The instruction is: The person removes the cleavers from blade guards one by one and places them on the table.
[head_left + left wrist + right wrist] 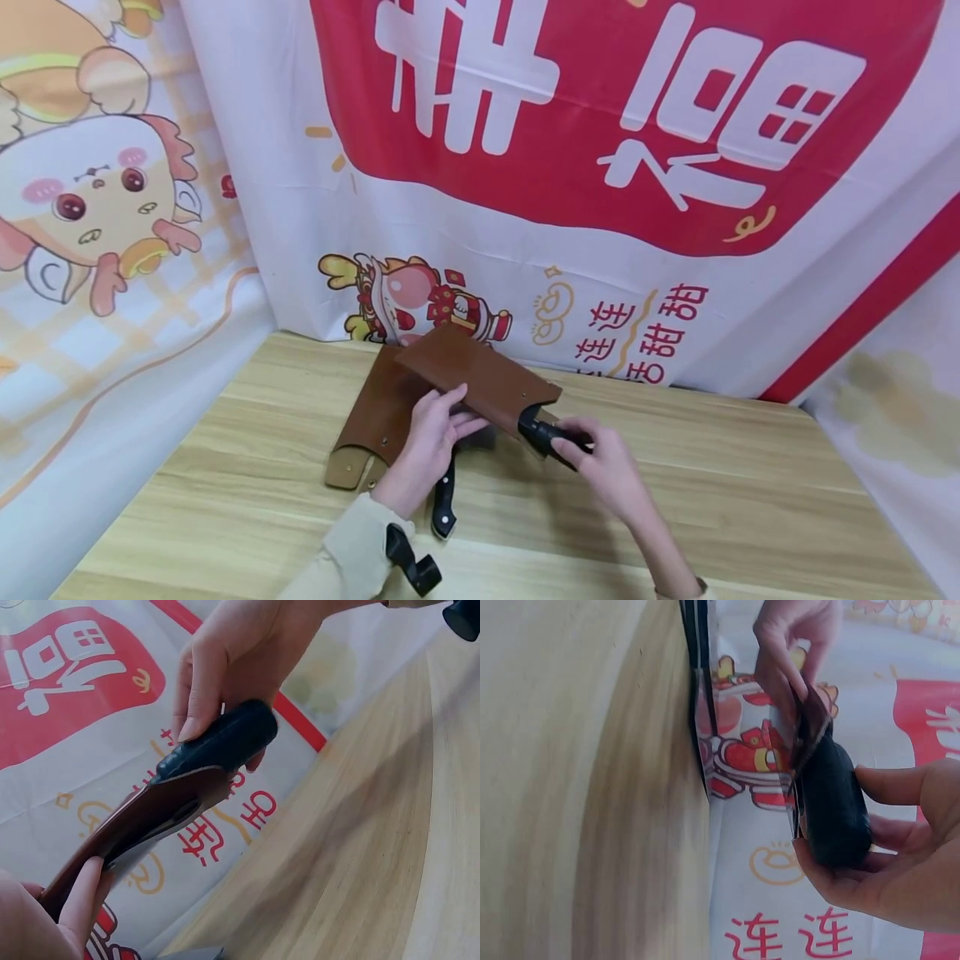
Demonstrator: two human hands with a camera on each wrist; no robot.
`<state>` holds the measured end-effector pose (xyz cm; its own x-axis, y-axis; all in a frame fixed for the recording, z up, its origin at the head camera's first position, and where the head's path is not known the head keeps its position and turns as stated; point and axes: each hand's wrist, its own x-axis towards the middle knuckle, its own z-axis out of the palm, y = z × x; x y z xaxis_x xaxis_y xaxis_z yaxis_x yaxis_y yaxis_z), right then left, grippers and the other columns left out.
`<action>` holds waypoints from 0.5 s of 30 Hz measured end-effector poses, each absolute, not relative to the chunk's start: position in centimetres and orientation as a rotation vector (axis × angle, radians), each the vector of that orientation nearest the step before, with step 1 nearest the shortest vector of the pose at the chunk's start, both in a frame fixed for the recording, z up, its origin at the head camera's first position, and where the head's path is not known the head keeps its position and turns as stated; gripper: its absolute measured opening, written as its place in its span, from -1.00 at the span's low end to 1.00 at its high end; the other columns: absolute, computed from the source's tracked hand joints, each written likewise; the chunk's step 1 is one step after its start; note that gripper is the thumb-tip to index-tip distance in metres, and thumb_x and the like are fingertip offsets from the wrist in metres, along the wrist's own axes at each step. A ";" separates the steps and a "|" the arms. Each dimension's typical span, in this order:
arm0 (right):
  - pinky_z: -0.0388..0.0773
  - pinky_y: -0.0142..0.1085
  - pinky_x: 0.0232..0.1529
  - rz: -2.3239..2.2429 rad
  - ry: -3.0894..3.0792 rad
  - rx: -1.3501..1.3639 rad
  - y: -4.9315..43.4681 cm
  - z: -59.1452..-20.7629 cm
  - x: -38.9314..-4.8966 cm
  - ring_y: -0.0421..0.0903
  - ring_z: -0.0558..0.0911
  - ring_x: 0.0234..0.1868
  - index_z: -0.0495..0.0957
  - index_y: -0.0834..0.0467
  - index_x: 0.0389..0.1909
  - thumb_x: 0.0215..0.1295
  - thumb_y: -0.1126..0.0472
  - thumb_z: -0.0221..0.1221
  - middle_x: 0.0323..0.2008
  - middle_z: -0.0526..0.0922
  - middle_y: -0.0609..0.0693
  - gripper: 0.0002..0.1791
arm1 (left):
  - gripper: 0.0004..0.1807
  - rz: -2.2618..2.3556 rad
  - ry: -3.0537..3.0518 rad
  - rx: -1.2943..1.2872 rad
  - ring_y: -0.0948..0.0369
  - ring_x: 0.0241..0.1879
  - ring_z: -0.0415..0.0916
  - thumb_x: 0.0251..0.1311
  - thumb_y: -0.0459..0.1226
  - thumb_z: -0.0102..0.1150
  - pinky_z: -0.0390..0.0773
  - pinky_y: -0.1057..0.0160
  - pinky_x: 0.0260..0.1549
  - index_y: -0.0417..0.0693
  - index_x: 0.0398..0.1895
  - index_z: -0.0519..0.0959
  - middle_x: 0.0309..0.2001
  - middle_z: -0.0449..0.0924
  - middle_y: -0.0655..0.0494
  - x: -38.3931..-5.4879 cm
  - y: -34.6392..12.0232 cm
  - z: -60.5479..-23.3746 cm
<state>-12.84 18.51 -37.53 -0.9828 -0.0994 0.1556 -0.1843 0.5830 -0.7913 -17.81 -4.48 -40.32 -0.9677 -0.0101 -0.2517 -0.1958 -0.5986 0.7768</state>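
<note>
A brown leather knife sheath (480,375) is raised above the table, tilted. My left hand (431,433) holds it along its near edge, thumb on top and fingers underneath. My right hand (611,471) grips the black handle (221,739) of a knife at the sheath's notched mouth; most of its blade is hidden. In the right wrist view the thumb and fingers wrap this thick handle from both sides. Below my left hand lies another knife (444,504) with a riveted black handle, its blade partly covered. A second brown sheath (367,408) lies flat to the left.
The wood-grain table (712,500) ends at a white and red printed cloth (600,208) hanging behind it. Another printed cloth (150,375) hangs on the left. A black wrist-camera mount (412,562) sits on my left sleeve.
</note>
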 end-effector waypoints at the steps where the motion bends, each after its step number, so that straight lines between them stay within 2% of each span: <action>1: 0.57 -0.24 -0.11 1.385 -2.702 0.204 18.7 -37.4 -13.0 -0.07 0.67 -0.14 0.71 0.29 -0.08 0.32 0.34 0.34 -0.17 0.76 0.08 -0.81 | -0.46 2.714 1.332 -0.371 -0.33 0.24 0.48 0.56 -0.32 0.05 0.58 -0.15 0.09 -0.31 0.46 0.17 0.38 0.37 -0.39 -17.9 -4.6 -40.2; 6: 0.61 -0.36 -0.11 1.643 -2.612 0.013 19.4 -37.1 -13.4 -0.08 0.68 -0.11 0.62 0.40 0.09 0.35 0.30 0.34 -0.07 0.73 0.19 -0.64 | -0.46 2.808 1.233 -0.459 -0.36 0.28 0.41 0.56 -0.35 0.02 0.55 -0.15 0.09 -0.33 0.47 0.13 0.40 0.34 -0.35 -18.1 -5.2 -39.9; 11: 0.67 -0.32 0.01 2.081 -2.378 -0.144 19.9 -37.0 -13.7 -0.12 0.68 -0.08 0.37 0.48 0.33 0.41 0.34 0.26 0.08 0.58 0.29 -0.45 | -0.42 2.869 1.143 -0.499 -0.33 0.28 0.41 0.57 -0.34 0.01 0.57 -0.12 0.07 -0.29 0.52 0.08 0.41 0.33 -0.34 -18.2 -5.3 -39.4; 15: 0.63 -0.26 0.12 2.366 -2.148 -0.207 19.9 -36.9 -14.4 -0.14 0.72 -0.08 0.22 0.51 0.39 0.46 0.38 0.17 0.14 0.50 0.29 -0.41 | -0.38 2.901 1.072 -0.522 -0.30 0.29 0.43 0.58 -0.33 0.01 0.59 -0.08 0.05 -0.22 0.56 0.05 0.42 0.32 -0.32 -18.0 -5.2 -39.1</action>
<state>-14.38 19.86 -36.86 -0.9898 0.0418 -0.1364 0.1317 -0.0994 -0.9863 -17.96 -5.22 -39.08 -0.9445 -0.1090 -0.3099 -0.1187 -0.7665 0.6312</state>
